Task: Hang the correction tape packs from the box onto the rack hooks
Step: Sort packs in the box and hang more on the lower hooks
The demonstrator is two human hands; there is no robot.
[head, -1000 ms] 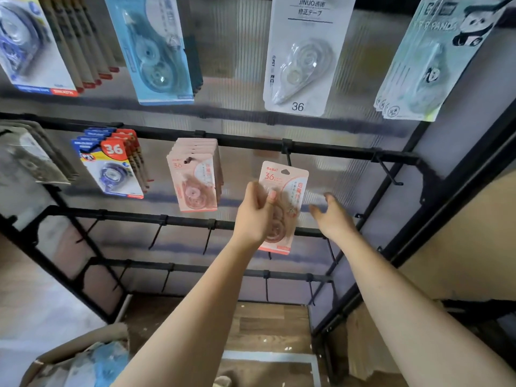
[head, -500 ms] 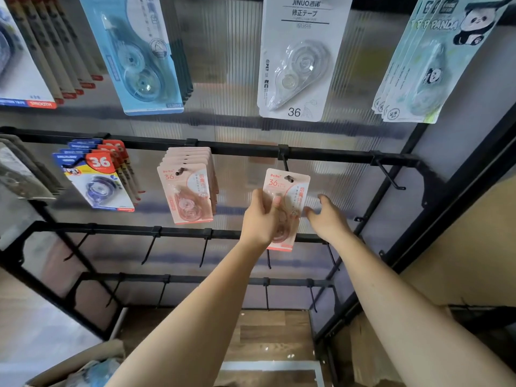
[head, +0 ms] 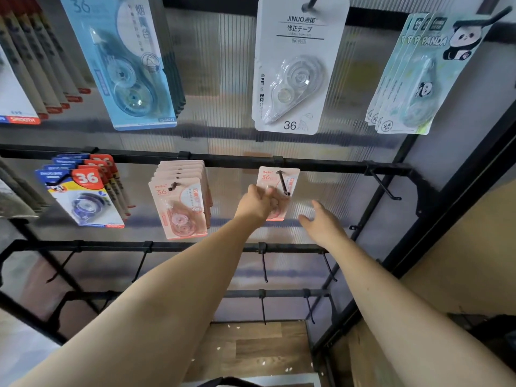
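Observation:
A pink correction tape pack [head: 268,178] hangs far back on a black hook [head: 283,183] of the middle rail, the hook passing through its top hole. My left hand [head: 255,203] grips the pack's lower left part and hides the tape dispenser. My right hand [head: 321,223] hovers just right of the pack with fingers spread, holding nothing. A stack of several identical pink packs [head: 180,202] hangs on the hook to the left. The box is out of view.
Blue and white packs [head: 83,196] hang at left. The upper row has light blue packs [head: 125,65], a white JINUO pack [head: 296,68] and panda packs [head: 413,79]. A bare hook [head: 386,187] juts out to the right; several bare hooks [head: 264,265] line the lower rails.
My left hand has lifted the pink pack and pushed it back along the hook toward the rail. My right hand has stayed beside it. The view has tilted upward.

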